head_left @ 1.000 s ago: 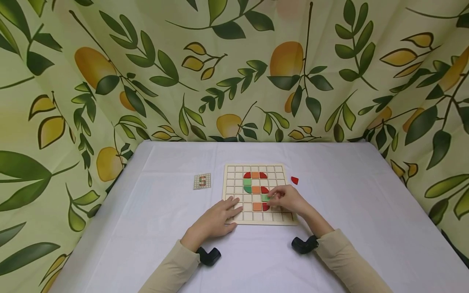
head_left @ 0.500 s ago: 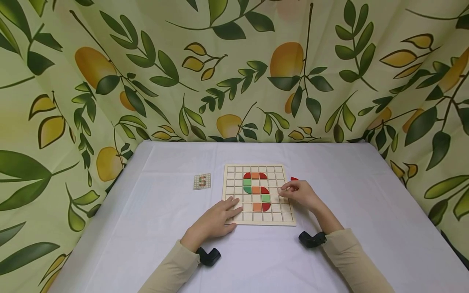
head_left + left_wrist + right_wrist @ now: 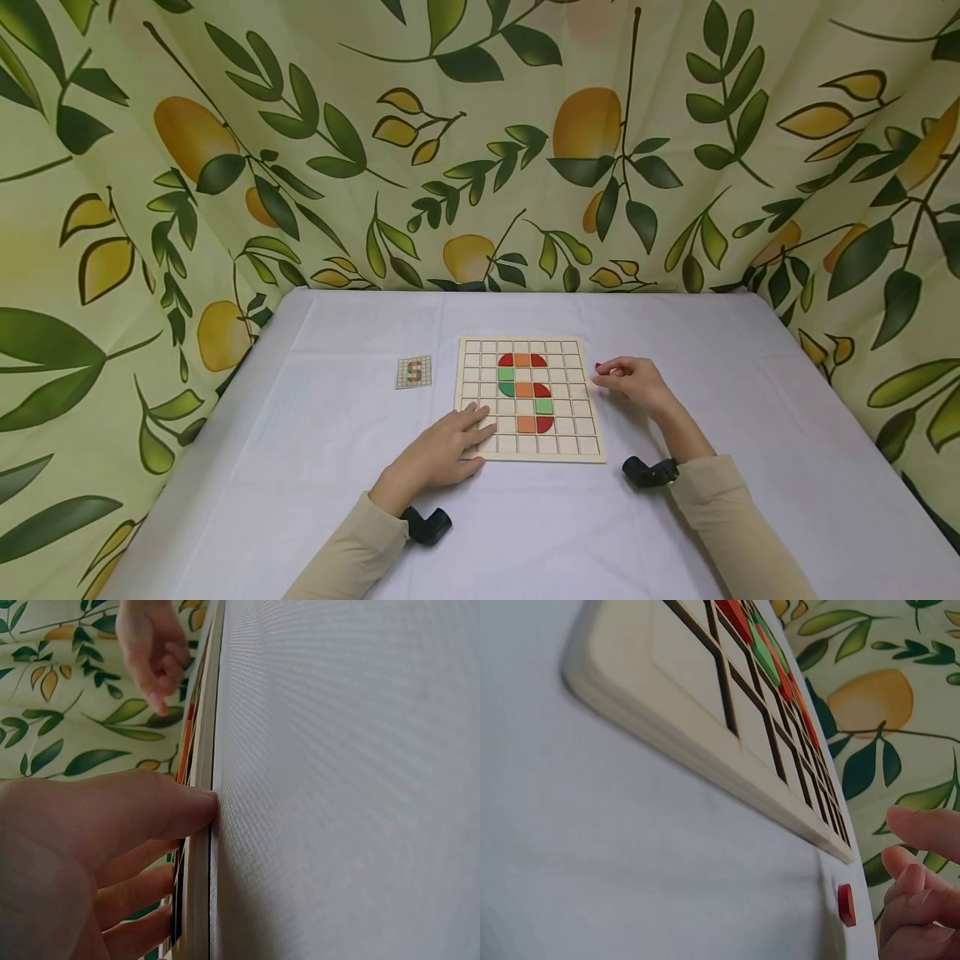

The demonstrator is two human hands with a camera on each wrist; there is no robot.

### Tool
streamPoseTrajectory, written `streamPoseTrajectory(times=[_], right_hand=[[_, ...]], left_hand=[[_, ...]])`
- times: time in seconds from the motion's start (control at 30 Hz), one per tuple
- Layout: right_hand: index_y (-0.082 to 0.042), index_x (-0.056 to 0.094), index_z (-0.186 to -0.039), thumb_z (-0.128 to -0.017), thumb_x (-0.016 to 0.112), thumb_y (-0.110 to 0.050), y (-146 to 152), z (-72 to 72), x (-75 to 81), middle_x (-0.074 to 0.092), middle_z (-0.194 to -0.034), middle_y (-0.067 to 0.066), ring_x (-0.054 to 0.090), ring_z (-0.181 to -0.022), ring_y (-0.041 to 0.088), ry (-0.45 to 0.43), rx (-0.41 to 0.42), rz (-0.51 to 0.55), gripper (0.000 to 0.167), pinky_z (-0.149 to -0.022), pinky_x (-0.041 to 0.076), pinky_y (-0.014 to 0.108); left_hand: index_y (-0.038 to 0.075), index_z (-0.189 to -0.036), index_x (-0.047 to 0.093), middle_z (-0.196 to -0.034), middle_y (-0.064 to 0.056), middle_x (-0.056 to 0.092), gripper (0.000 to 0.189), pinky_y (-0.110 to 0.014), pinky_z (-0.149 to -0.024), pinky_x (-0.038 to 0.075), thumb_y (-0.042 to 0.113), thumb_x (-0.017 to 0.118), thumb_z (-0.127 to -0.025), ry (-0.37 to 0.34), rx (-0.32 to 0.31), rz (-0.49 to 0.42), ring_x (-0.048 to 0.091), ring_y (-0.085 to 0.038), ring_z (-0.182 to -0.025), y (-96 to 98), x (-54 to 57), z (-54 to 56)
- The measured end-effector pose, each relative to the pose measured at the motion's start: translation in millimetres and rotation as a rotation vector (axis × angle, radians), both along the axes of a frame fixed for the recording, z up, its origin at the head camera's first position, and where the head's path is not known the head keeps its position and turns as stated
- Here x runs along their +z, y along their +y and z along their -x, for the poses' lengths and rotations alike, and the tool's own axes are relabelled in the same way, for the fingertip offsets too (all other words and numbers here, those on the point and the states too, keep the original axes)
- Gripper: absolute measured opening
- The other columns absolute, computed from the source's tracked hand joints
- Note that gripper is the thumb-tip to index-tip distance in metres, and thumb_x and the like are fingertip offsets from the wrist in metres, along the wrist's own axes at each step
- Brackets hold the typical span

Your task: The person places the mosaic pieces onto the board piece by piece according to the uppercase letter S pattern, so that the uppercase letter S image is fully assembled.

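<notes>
A wooden grid board [image 3: 577,437] lies on the table, with red, orange and green tiles [image 3: 543,406] forming an S-like curve in its cells. My left hand [image 3: 441,446] rests on the board's near left corner; in the left wrist view its thumb [image 3: 187,806] touches the edge while the other fingers lie over the top. Just off the board's right side, my right hand [image 3: 633,385] hovers by a loose red tile [image 3: 598,367]. In the right wrist view that red tile [image 3: 846,904] lies on the cloth, apart from the bent fingers [image 3: 922,900]; thumb and forefinger are separated.
A small pattern card [image 3: 414,372] showing a similar curve lies left of the board. White cloth [image 3: 337,350] covers the table, and a leaf-and-fruit curtain [image 3: 480,167] hangs behind and at both sides. A black device [image 3: 427,527] is strapped to each wrist.
From the board's lower right tiles, my right hand has withdrawn rightward and away from me to the loose red tile. The left hand stays in place.
</notes>
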State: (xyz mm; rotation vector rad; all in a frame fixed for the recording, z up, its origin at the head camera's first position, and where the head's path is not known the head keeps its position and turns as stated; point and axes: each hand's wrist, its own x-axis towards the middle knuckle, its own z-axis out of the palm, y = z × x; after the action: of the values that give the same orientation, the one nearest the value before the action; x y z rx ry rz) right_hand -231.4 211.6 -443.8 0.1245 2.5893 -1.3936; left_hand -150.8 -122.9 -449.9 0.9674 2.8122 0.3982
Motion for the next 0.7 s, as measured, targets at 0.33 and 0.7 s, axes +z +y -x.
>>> streamPoseTrajectory(times=[0.33,0.7], right_hand=[[0.007,0.057,-0.121,-0.085,0.069,-0.016,9,9.0,-1.0,0.047,-0.062,-0.010,0.044,-0.056,0.006,-0.058,-0.063,0.000,0.044,-0.051,0.037,0.020],[0.003,0.057,-0.121,-0.082,0.073,-0.018,15,18.2,-8.5,0.047,-0.059,-0.008,0.044,-0.054,0.006,-0.115,-0.103,-0.018,0.047,-0.048,0.037,0.020]], left_hand=[[0.014,-0.138,0.054,-0.153,-0.008,0.043,0.050,-0.046,-0.118,0.036,0.026,0.061,-0.091,0.000,-0.004,-0.002,0.036,-0.029,-0.145,-0.3,-0.1,-0.1],[0.014,-0.139,0.053,-0.154,-0.008,0.042,0.050,-0.045,-0.119,0.035,0.026,0.061,-0.091,-0.009,0.002,0.000,0.035,-0.028,-0.146,0.3,-0.7,-0.4]])
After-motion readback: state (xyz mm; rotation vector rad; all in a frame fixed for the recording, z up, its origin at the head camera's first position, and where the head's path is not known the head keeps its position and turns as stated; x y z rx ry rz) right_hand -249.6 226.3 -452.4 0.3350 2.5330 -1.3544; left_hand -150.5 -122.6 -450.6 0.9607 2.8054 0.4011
